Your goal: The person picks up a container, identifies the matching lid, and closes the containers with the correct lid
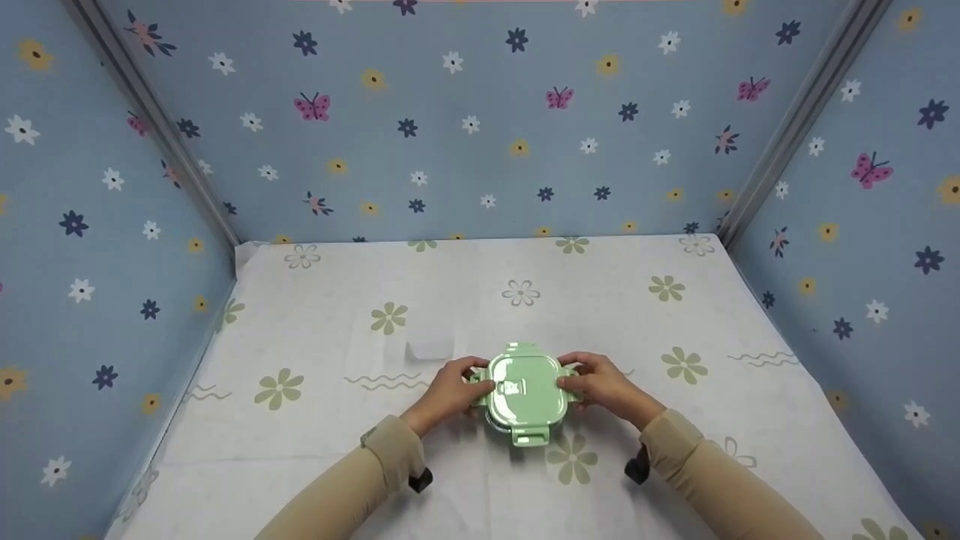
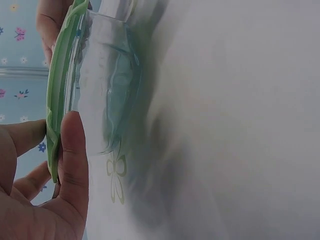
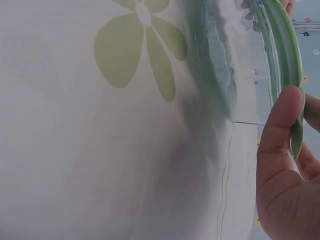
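A glass food container (image 2: 107,85) with a light green lid (image 1: 527,390) is held between both hands, close over the white cloth. The lid sits on top, and its side clips stick outward. At the left side, my left hand (image 1: 454,386) pinches the clip edge, thumb on one face and fingers on the other. My right hand (image 1: 604,384) grips the opposite clip in the same manner. In the left wrist view, the clear glass wall shows below the green lid, with its shadow on the cloth. The right wrist view shows the right thumb (image 3: 287,112) against the lid's rim.
A small whitish translucent piece (image 1: 430,346) lies behind the container, left of it. The white flowered cloth (image 1: 300,330) covers the table. Blue patterned panels (image 1: 480,150) close in the back and both sides. Small black devices (image 1: 637,466) hang at both wrists.
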`<state>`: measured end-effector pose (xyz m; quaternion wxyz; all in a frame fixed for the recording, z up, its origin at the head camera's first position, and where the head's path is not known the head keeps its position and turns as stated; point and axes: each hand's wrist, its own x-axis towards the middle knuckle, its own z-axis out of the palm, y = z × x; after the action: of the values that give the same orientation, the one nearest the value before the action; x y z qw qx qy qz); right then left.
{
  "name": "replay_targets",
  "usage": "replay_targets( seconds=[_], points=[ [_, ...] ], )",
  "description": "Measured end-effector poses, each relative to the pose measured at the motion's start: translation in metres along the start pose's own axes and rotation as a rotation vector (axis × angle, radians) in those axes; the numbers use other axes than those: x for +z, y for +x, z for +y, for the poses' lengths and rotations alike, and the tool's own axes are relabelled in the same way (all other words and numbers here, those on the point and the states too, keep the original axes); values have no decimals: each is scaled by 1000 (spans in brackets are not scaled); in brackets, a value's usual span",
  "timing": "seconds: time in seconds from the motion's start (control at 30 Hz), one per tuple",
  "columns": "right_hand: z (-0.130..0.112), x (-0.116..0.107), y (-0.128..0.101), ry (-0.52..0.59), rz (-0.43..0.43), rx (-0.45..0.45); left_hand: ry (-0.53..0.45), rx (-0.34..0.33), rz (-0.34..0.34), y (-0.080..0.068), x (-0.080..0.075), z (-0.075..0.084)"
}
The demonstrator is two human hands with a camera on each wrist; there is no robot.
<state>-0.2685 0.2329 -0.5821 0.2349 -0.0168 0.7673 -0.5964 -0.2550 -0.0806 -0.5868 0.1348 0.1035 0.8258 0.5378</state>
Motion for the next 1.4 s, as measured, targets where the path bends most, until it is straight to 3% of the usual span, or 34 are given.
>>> replay_targets(
  seconds=[0.77,0.93,1.4],
  points=[
    [3,5,2,38,10,-1,-8,8,18,-2,2,-3],
    [3,6,1,36,8,23,-37,-24,10,-2,2,-4],
    [0,9,3,-4,15,40,-9,-31,-36,0,0,-1]
  ],
)
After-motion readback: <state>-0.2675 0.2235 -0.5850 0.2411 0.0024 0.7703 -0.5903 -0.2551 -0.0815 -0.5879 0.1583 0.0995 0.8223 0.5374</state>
